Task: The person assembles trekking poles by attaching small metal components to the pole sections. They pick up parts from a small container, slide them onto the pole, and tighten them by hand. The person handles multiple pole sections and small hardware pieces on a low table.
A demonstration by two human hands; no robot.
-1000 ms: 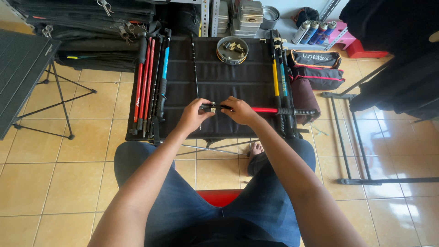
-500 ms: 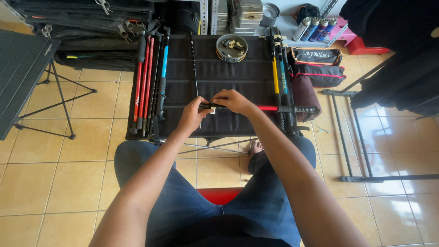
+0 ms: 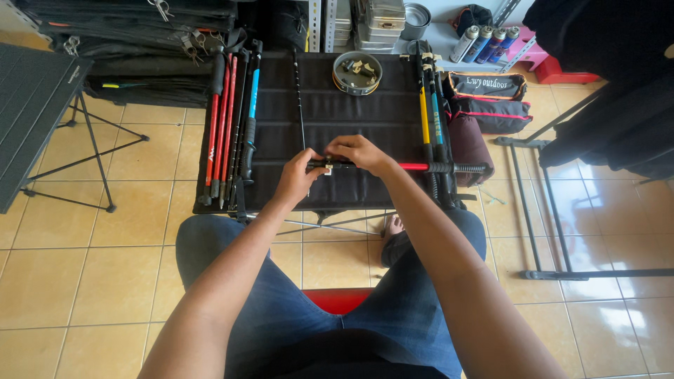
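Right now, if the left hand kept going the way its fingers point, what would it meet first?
The left hand points up-right at the red-and-black pole it already grips; beyond that, probably the right hand, though depth is unclear.

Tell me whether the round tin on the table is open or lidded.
Open: the round tin shows small parts inside, with no lid on it.

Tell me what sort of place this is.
Likely an outdoor-gear workshop or storeroom: trekking poles lie on a black folding table, gas canisters stand behind, and both hands work a red pole.
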